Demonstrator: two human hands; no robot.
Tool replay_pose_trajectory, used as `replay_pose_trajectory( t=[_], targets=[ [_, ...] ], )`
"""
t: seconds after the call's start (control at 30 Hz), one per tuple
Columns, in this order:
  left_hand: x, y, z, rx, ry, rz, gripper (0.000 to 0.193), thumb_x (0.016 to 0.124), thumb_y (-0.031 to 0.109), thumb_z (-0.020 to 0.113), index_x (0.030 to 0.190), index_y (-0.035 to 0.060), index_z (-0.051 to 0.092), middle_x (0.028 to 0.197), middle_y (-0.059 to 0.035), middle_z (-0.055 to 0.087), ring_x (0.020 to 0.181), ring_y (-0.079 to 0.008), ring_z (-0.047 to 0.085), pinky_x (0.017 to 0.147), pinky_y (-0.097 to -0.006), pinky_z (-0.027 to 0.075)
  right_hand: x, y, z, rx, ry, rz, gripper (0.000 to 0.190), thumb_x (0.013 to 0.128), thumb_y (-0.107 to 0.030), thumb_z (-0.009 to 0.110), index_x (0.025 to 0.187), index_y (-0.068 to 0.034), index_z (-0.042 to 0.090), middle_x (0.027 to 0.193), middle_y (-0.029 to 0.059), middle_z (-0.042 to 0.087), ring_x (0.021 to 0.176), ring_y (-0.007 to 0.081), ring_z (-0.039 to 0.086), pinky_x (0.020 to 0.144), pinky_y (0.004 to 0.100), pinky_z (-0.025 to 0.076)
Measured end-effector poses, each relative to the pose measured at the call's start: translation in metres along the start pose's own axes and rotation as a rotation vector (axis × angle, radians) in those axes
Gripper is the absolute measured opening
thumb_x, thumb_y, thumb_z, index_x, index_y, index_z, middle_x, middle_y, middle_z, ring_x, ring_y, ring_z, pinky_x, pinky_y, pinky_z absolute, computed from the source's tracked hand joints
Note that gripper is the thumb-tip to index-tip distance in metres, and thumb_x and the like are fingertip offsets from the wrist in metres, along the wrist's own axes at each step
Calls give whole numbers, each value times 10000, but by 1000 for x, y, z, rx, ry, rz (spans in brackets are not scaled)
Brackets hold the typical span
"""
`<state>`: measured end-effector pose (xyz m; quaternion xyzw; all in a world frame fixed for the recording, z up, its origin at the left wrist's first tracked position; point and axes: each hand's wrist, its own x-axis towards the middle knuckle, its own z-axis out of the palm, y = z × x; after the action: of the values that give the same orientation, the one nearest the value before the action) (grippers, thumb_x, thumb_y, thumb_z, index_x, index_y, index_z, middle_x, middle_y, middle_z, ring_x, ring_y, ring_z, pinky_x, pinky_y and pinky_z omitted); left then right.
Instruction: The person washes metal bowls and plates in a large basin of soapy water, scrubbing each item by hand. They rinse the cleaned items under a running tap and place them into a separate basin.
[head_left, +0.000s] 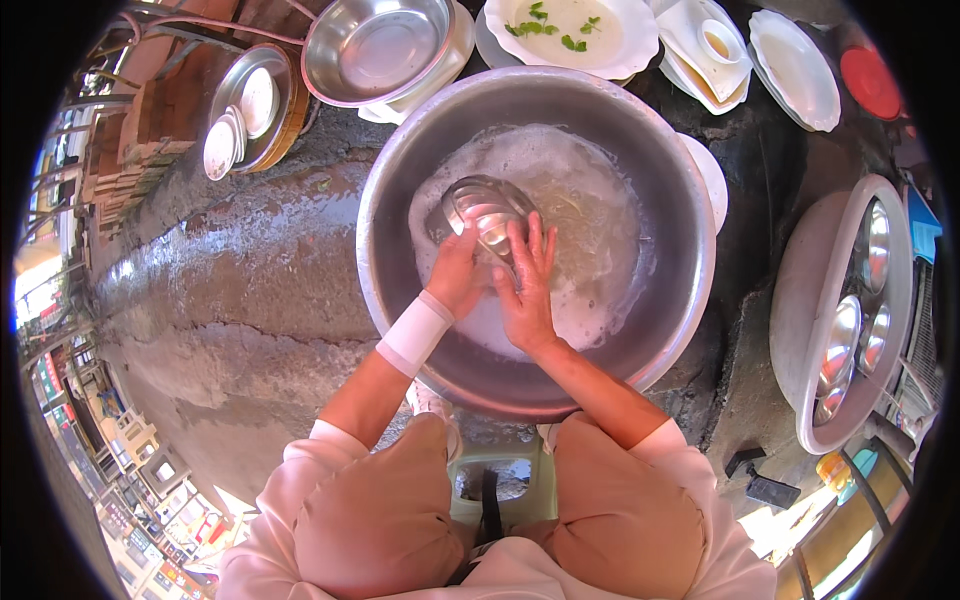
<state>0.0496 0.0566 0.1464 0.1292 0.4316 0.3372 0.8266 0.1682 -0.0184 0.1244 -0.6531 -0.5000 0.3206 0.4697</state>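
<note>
A shiny stainless steel bowl (491, 214) lies tilted in cloudy, foamy water (585, 202) inside a large round metal basin (675, 247). My left hand (456, 274), with a white band on its wrist, grips the bowl at its near left side. Against the bowl's near right side lies my right hand (529, 289), fingers stretched out and thumb apart. Whether those fingers grip the rim or only rest on it, I cannot tell. Foam and water hide the lower part of the bowl.
Beyond the basin stand a metal bowl (379, 49), a scalloped dish (637, 37) with green leaves in liquid, and stacked white dishes (799, 71). Small plates (259, 101) fill a tray at left. A second basin (802, 300) at right holds metal bowls. The ground (247, 262) is wet.
</note>
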Motion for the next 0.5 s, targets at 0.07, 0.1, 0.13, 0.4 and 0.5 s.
replay_pose_trajectory(
  t=[0.07, 0.1, 0.13, 0.4, 0.5],
  targets=[
    [7, -5, -19, 85, 5, -25, 429, 1123, 372, 456, 1422, 74, 532, 1321, -65, 636, 1153, -179, 642, 976, -374, 530, 24, -3, -4, -127, -113, -213, 431, 1021, -168, 572, 1441, -73, 588, 1535, 129, 535, 1481, 400, 367, 1219, 524, 277],
    [11, -9, -27, 130, 6, -43, 445, 1124, 392, 446, 1430, 80, 527, 1314, -65, 635, 1149, -177, 638, 972, -370, 528, 42, 1, -5, -148, -162, -301, 411, 1004, -166, 587, 1403, -73, 629, 1511, 127, 559, 1464, 425, 384, 1200, 555, 298],
    [12, -8, -26, 164, -4, -58, 452, 1121, 401, 452, 1448, 94, 505, 1308, -62, 635, 1195, -187, 622, 989, -385, 533, 59, 5, -5, -133, -181, -333, 328, 970, -156, 616, 1262, -47, 717, 1427, 100, 638, 1407, 423, 459, 1166, 507, 357],
    [19, 6, -30, 53, -78, -38, 383, 1102, 355, 512, 1355, 76, 579, 1294, -66, 674, 1169, -235, 689, 955, -456, 615, 157, 40, 15, 226, -687, 399, 314, 999, -298, 621, 1166, -69, 757, 1151, 110, 758, 1028, 263, 719, 910, 418, 557],
    [18, 4, -34, 90, -60, -45, 372, 1094, 320, 541, 1341, 45, 588, 1280, -82, 681, 1156, -253, 694, 960, -460, 612, 150, 68, 7, 471, -659, 926, 286, 1004, -312, 619, 1141, -105, 761, 1027, 85, 765, 869, 234, 735, 789, 417, 574]
  ],
)
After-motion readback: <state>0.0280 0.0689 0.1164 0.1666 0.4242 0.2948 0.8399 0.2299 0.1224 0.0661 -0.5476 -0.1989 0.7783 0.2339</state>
